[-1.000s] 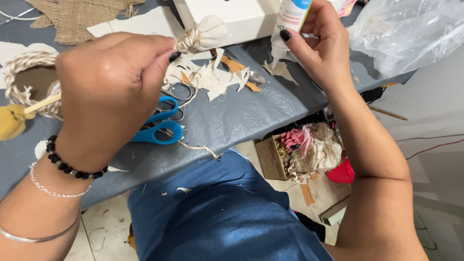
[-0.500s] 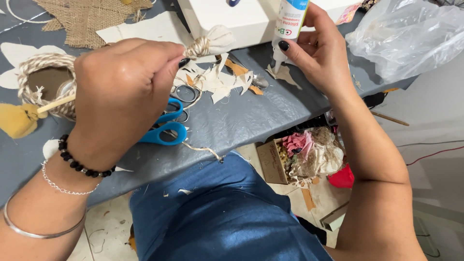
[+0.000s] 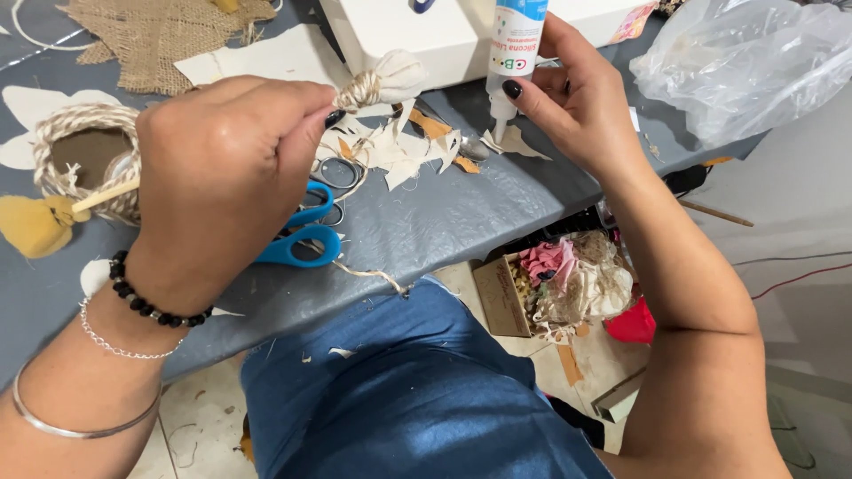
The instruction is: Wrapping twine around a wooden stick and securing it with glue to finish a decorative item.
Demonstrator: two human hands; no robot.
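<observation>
Gluing step, by the look of it. Left hand (image 3: 222,177) pinches a small cream cloth bundle (image 3: 386,80), neck wrapped in twine, held above the tabletop (image 3: 461,217). Right hand (image 3: 581,106) grips a glue bottle (image 3: 515,53), nozzle down, just right of the bundle. Next likely needs nozzle brought to the twine.

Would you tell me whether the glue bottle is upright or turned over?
Turned over: the right hand holds the glue bottle nozzle-down.

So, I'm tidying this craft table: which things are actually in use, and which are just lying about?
In use:
left hand pinching the twine-tied cloth bundle
right hand holding the glue bottle

Lying about:
blue scissors
burlap
plastic bag
fabric scraps
</observation>
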